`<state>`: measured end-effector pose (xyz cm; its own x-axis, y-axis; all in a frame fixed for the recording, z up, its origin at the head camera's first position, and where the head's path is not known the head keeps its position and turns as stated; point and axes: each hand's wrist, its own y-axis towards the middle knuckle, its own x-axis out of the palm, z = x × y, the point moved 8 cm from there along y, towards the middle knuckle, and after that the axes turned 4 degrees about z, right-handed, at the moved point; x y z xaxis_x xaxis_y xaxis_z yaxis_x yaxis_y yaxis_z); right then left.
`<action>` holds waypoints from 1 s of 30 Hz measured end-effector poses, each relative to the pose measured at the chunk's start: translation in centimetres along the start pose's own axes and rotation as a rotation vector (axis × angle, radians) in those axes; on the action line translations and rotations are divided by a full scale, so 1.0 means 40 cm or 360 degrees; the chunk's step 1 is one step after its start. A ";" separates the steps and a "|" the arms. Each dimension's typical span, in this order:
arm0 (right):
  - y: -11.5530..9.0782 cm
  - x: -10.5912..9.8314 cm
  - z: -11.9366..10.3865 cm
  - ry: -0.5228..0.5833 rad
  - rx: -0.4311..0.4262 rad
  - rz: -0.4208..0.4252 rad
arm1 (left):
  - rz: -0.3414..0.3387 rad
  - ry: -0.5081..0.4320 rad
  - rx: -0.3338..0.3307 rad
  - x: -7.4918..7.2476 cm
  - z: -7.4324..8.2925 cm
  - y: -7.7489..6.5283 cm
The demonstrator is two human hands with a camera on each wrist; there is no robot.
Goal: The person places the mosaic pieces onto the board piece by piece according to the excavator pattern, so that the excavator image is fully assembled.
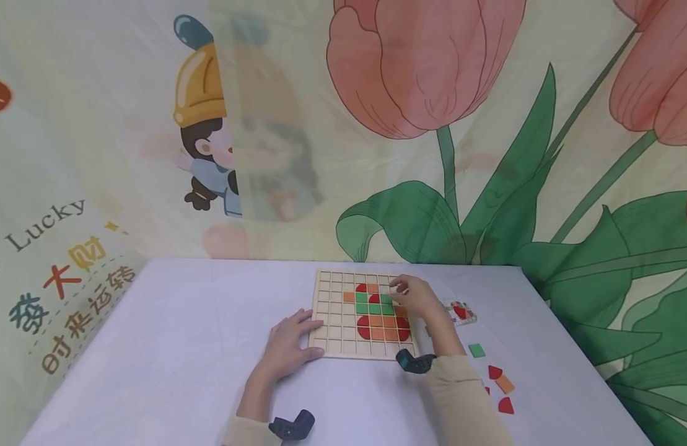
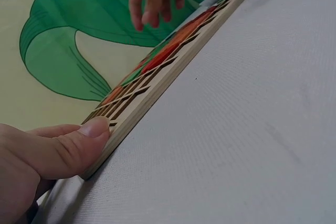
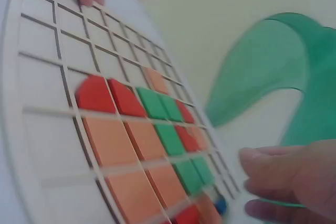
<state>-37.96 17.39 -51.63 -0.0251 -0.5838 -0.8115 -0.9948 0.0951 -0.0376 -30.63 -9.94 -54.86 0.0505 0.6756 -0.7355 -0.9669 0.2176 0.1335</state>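
- My left hand [image 1: 290,342] lies relaxed against the left edge of the board [image 1: 336,310], thumb on the near corner. Light pressure there should hold the grid square.
- The board sits between my hands. Green tiles [image 1: 361,308], red tiles [image 1: 363,328] and orange tiles [image 1: 383,321] fill cells toward the right hand; the columns by the left hand show bare wood.
- My right hand [image 1: 418,300] hangs over the board's far right, fingers loosely bent, nothing visible between them. I judge it is fitting tiles: I'd lower each one flat, parallel to the ridges, and press its middle so neighbours don't shift.
- Just right of that hand lies a picture card [image 1: 462,312]. Nearer me, beside the right sleeve [image 1: 457,384], are loose tiles [image 1: 476,350]; I'd lift the forearm clear of them.
- Under both hands, the table [image 1: 176,347] is pale and looks smooth.
- Beyond it hangs a printed backdrop: lettering left of the left hand, a cartoon figure [image 1: 208,173], then tulips [image 1: 427,68] behind the right hand.
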 end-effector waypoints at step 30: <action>-0.290 -0.202 0.425 -0.0128 0.0632 -0.0271 | 0.0001 0.0013 -0.0020 0.009 0.005 0.000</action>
<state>-24.53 34.71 -54.55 0.1596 -0.5547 -0.8166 -0.8683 0.3148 -0.3835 -30.55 -9.56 -54.99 0.0479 0.6701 -0.7408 -0.9700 0.2082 0.1256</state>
